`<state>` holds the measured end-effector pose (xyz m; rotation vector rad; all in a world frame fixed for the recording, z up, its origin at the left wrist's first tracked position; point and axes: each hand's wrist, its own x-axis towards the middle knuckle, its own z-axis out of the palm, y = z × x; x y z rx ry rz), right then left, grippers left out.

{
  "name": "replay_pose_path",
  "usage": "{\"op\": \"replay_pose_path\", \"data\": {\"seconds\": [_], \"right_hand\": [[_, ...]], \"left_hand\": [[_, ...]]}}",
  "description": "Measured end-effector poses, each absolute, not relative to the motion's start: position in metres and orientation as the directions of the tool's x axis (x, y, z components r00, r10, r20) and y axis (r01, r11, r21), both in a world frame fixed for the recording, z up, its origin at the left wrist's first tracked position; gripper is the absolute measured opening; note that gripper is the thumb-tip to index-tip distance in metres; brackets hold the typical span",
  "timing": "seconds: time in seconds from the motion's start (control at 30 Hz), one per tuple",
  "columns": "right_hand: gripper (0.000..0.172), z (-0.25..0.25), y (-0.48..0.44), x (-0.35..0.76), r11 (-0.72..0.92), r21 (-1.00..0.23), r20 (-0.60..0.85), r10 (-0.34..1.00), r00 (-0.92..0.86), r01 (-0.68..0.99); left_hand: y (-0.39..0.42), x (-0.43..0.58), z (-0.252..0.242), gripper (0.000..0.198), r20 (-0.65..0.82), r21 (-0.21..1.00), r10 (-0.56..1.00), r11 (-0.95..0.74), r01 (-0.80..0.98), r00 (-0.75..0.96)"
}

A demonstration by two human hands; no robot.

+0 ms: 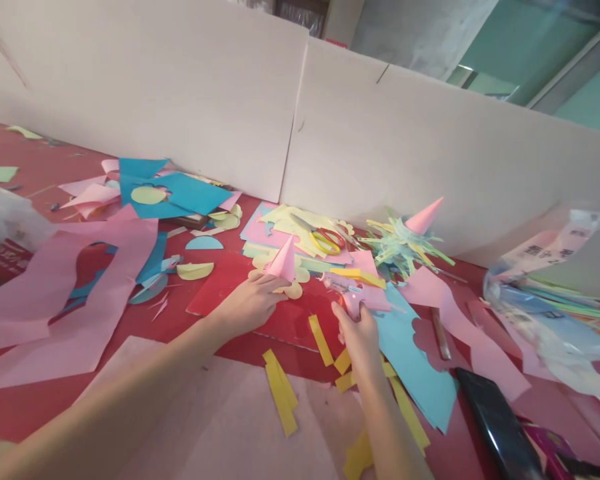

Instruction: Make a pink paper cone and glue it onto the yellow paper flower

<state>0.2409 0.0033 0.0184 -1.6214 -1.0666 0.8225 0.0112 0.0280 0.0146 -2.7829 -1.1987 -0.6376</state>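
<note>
A pink paper cone stands upright on a pale yellow flower-shaped paper. My left hand has its fingers closed on the cone's lower left side. In my right hand is a pink hot glue gun, its nozzle pointing left toward the flower. A red board lies beneath the flower. Yellow paper strips are scattered below and beside my right hand. Right behind the glue gun lies another yellow strip.
Scissors rest on stacked paper behind the cone. A finished-looking fringed piece with a pink cone stands at back right. A black phone lies front right, pink cut paper left. White panels stand behind.
</note>
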Motion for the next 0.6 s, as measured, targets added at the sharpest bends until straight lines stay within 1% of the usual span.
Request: {"op": "replay_pose_path", "data": {"seconds": [0.1, 0.27, 0.47, 0.53, 0.6], "right_hand": [[0.033, 0.017, 0.004, 0.242, -0.185, -0.956, -0.095, 0.93, 0.356, 0.227], [0.035, 0.017, 0.004, 0.241, -0.199, -0.954, -0.109, 0.927, 0.359, 0.224], [0.033, 0.018, 0.002, 0.241, -0.206, -0.948, -0.109, 0.926, 0.361, 0.243], [0.032, 0.017, 0.003, 0.242, -0.206, -0.945, -0.104, 0.926, 0.363, 0.256], [0.032, 0.017, 0.003, 0.242, -0.207, -0.945, -0.105, 0.926, 0.363, 0.255]], "left_hand": [[0.029, 0.014, 0.008, 0.036, 0.361, 0.126, 0.702, -0.689, 0.713, 0.614], [0.029, 0.015, 0.005, 0.043, 0.309, 0.163, 0.753, -0.644, 0.747, 0.581], [0.029, 0.017, 0.005, 0.043, 0.279, 0.181, 0.775, -0.622, 0.762, 0.567], [0.031, 0.018, 0.003, 0.043, 0.287, 0.209, 0.781, -0.616, 0.76, 0.554], [0.032, 0.018, 0.002, 0.042, 0.319, 0.281, 0.803, -0.587, 0.76, 0.502]]}}
